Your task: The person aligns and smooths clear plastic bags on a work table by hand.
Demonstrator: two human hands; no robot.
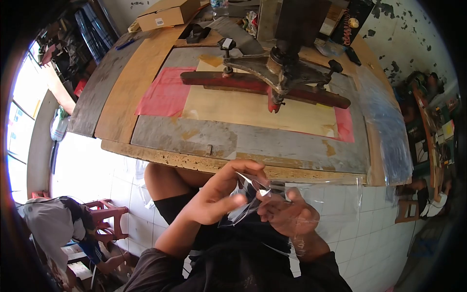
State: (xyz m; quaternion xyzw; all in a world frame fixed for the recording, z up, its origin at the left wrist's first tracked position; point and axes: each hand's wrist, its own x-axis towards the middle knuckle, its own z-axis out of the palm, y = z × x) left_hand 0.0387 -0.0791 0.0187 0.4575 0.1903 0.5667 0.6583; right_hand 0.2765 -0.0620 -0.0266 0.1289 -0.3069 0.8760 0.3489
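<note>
Both my hands are over my lap, in front of the table's near edge, with a thin clear plastic sheet (335, 199) between them. My left hand (214, 197) has its fingers and thumb bent around the crumpled left end of the plastic. My right hand (292, 214) shows through the film, its fingers curled and gripping it. From there the sheet stretches off to the right, level with the table edge. A small white spot or piece (264, 193) shows between the hands. Whether the plastic is a bag or a single layer I cannot tell.
A heavy metal press with a red crossbar (233, 82) stands over a cream sheet (219, 107) with pink ends on a grey board (194, 138). Clear plastic sheets (384, 126) are stacked at right. A cardboard box (168, 13) sits at back left. Another person (53, 224) is at lower left.
</note>
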